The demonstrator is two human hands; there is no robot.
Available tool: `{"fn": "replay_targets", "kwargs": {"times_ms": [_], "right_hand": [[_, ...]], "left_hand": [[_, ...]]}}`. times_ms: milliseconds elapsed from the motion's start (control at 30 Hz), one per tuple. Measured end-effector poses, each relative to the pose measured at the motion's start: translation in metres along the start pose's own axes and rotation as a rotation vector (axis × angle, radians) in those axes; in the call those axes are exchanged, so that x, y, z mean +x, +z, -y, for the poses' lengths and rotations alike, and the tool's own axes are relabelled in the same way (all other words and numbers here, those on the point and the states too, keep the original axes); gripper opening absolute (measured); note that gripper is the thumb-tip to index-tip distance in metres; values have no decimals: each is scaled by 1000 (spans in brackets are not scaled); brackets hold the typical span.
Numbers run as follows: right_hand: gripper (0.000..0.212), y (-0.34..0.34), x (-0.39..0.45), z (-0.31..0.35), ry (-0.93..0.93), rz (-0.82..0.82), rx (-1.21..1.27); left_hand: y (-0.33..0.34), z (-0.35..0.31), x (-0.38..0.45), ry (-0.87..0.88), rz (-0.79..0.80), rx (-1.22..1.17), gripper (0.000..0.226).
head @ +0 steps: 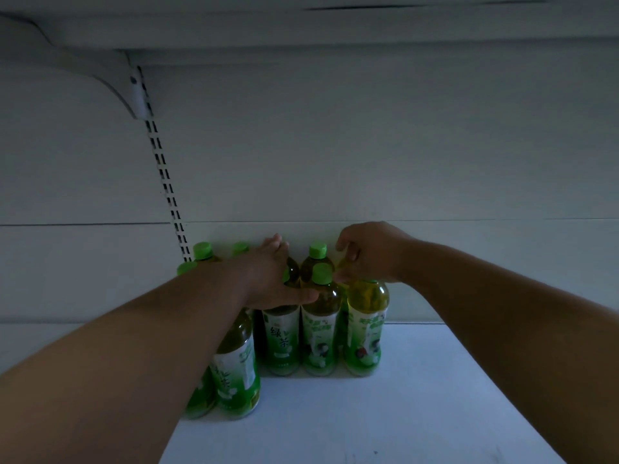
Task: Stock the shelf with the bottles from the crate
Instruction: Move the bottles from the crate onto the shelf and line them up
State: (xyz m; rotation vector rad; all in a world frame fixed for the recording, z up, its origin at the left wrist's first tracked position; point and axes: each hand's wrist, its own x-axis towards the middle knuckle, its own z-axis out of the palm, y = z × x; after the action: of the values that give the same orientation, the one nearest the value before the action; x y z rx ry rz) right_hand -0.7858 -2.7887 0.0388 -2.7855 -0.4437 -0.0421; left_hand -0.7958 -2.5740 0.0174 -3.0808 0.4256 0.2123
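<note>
Several green-tea bottles with green caps and green-white labels stand in a cluster on the white shelf board point(418, 396), against the back panel. My left hand point(274, 279) wraps around the neck of one front-row bottle point(283, 343). Fingers of my right hand point(368, 252) pinch the top of the rightmost bottle point(366, 326), hiding its cap. Between them stands a free bottle point(320, 329) with its cap showing. More bottles point(237, 373) stand at the left, partly behind my left forearm. No crate is in view.
A white back panel point(368, 145) rises behind the bottles, with a slotted upright point(164, 182) and a bracket point(134, 92) carrying the shelf above. Bare shelf board stretches to the right of the bottles and toward me. The light is dim.
</note>
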Motion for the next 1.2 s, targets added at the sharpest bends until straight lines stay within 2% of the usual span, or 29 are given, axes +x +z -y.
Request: {"fn": "replay_targets", "kwargs": {"times_ms": [67,167,267,600,900,1200], "right_hand": [[46,-4,-6,-15,15,22,-25],[51,2,-14,-32,23,98,-127],[52,7,-18,-40,35,90,-68],[47,12,-14,-31,-42,39,-88],[49,15,-11,-31,1,8,-80],[69,6,-19,-27,67,51,-30]], "left_hand": [[0,-4,2,21,-41,-23,124],[-2,-23,15,101,-77,6,129],[-5,-44,26,166,-71,79,132],[-2,-45,29,157,-9,100,140],[-3,-43,35,165,-11,47,143],[-5,-46,25,168,-92,7,139]]}}
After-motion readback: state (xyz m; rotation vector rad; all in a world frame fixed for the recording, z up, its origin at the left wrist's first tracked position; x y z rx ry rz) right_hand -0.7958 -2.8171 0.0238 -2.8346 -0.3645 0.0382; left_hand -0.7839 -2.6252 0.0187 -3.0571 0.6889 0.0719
